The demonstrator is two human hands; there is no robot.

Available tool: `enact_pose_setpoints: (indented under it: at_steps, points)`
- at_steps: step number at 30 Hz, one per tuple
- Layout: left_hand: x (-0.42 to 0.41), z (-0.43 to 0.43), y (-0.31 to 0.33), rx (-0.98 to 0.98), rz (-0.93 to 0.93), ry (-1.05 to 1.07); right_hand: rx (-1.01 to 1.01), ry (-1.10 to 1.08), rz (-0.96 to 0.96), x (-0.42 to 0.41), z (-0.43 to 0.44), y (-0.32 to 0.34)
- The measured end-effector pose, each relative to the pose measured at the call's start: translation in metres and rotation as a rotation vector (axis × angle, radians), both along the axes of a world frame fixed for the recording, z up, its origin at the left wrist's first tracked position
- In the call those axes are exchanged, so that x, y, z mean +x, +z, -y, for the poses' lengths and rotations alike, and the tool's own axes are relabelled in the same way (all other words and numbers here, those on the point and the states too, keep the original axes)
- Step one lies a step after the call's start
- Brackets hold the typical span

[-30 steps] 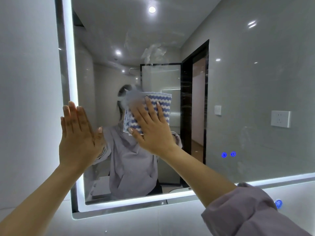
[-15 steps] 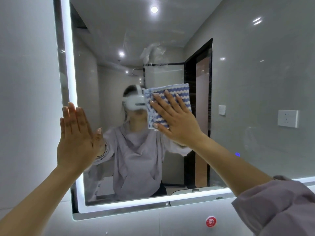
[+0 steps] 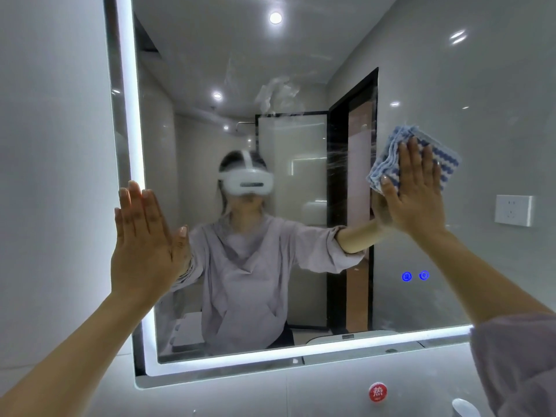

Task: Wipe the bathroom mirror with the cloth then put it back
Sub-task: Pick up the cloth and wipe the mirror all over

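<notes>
The right hand (image 3: 416, 194) presses a folded blue-and-white cloth (image 3: 436, 155) flat against the mirror (image 3: 301, 55). The left hand (image 3: 144, 245) rests open-palmed on the mirror's lit left edge.

The cloth (image 3: 421, 155) is pressed flat against the mirror (image 3: 301, 70) under the right hand (image 3: 416, 194), right of centre. The left hand (image 3: 144, 245) is laid on the mirror's left edge.

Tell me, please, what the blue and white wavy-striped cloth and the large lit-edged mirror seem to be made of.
The blue and white wavy-striped cloth looks like soft woven or microfibre fabric, matt: folded layers show fuzzy edges under the right hand.

The large lit-edged mirror looks like glossy glass: sharp reflections, pale smears, and a glowing frosted border.
</notes>
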State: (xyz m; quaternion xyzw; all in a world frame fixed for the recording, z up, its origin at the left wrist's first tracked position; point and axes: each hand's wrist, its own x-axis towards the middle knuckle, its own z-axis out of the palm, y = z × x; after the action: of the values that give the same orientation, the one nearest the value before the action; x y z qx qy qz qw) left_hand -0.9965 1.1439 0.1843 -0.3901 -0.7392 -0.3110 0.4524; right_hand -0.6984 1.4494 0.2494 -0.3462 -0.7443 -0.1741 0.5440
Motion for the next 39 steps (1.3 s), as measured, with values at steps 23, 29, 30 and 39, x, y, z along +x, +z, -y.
enact_pose_setpoints:
  at_steps: [23, 29, 30, 39]
  points:
    - [-0.010, -0.016, -0.001, 0.088, -0.003, 0.082, 0.336, 0.172, 0.224, -0.176, 0.159, 0.011]
    - [-0.006, -0.005, -0.001, 0.020, -0.076, 0.112, 0.421, 0.158, 0.356, -0.219, 0.198, 0.022]
    - [-0.005, -0.004, -0.002, 0.010, -0.070, 0.117, 0.434, 0.154, 0.358, -0.220, 0.199, 0.023]
    - [-0.002, -0.004, 0.000, -0.036, -0.023, 0.121, 0.512, 0.180, 0.382, -0.175, 0.154, 0.038]
